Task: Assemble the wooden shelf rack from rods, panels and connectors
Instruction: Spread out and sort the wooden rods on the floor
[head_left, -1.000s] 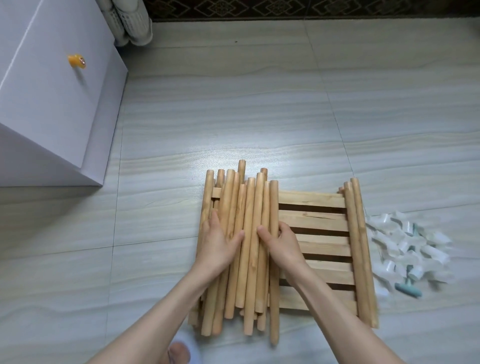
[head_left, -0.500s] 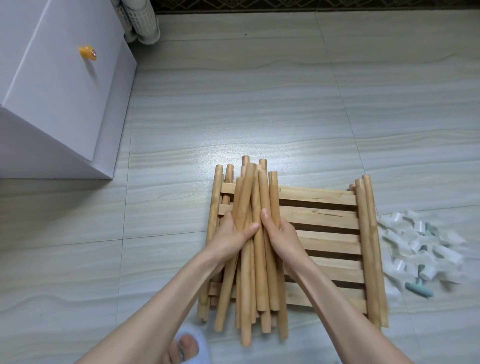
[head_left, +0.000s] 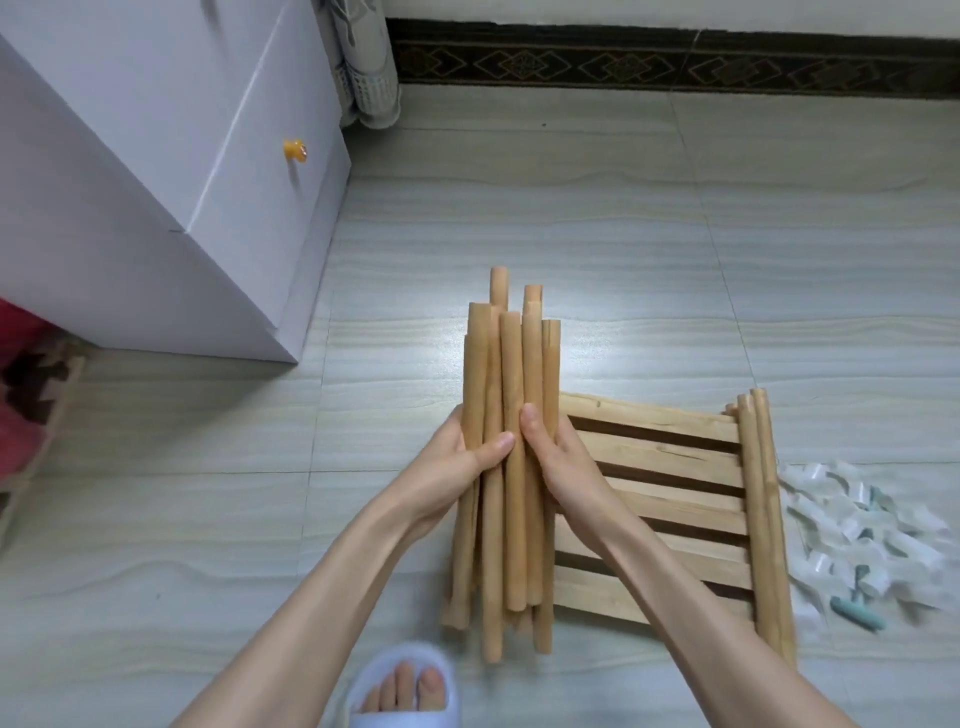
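A white cabinet (head_left: 156, 208) stands at far left. The left hand (head_left: 457, 462) and right hand (head_left: 558, 457) together clasp a bundle of rods (head_left: 511, 441), its long axis pointing away from the person, above the floor (head_left: 519, 208). Rightward lie the slatted panel (head_left: 670, 499), two rods (head_left: 763, 519) along its edge, and white connectors (head_left: 857, 525), all nearer the right hand.

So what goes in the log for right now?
hands: left and right grip rods | panel: floor | connectors: untouched
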